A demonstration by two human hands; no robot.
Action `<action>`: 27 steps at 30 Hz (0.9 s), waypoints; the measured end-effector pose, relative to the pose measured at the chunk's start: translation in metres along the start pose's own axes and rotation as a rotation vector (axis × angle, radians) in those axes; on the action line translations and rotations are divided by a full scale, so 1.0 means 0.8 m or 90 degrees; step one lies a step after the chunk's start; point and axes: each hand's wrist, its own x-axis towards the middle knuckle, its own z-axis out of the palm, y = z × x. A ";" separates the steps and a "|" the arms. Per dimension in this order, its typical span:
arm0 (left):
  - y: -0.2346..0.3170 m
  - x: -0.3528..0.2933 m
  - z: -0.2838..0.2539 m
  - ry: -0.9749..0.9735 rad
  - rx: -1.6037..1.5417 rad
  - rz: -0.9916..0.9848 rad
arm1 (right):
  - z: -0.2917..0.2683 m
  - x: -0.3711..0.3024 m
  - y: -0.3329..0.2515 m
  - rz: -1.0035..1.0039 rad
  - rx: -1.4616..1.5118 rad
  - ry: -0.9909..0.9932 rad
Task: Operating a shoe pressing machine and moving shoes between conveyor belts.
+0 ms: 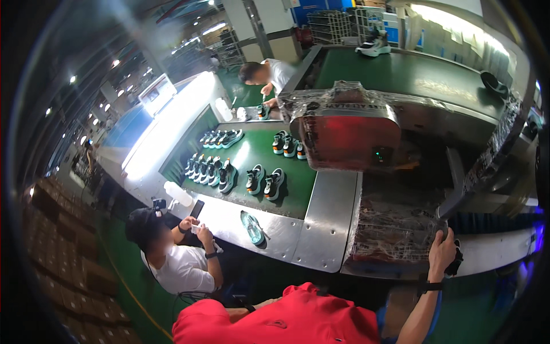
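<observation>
My right hand (pixel 442 251) is at the right, beside the plastic-wrapped machine bed (pixel 395 235). Its fingers are curled round a small dark object (pixel 456 261), mostly hidden behind the hand, and I cannot make out its kind. Only a sliver of my left hand (pixel 270 301) shows beyond the red shirt (pixel 281 324), low in the middle; its fingers are hidden. Nearest in front of me, a teal shoe upper (pixel 252 227) lies on the metal ledge (pixel 281 229) of the conveyor.
Several sneakers (pixel 274 184) stand in rows on the green belt (pixel 246 155). A co-worker (pixel 177 258) at left holds a small white thing near a phone (pixel 197 208) and a white bottle (pixel 179 194). Another person (pixel 278 77) works across the belt. A red-panelled machine (pixel 355 137) stands ahead.
</observation>
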 end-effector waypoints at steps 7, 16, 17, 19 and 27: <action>-0.004 0.032 -0.006 0.066 -0.020 0.019 | -0.004 0.001 -0.007 0.002 0.013 0.011; 0.258 0.242 -0.405 -0.337 -0.824 0.454 | -0.012 0.000 0.003 0.029 0.030 0.020; 0.230 0.276 -0.370 -0.499 -1.042 -0.004 | -0.009 0.002 -0.003 0.023 0.044 0.020; 0.221 0.412 -0.489 -0.326 -1.004 0.041 | -0.003 0.000 0.003 0.028 0.039 0.035; 0.307 0.763 -0.594 0.164 -0.699 0.235 | -0.015 -0.009 -0.007 0.036 0.096 0.073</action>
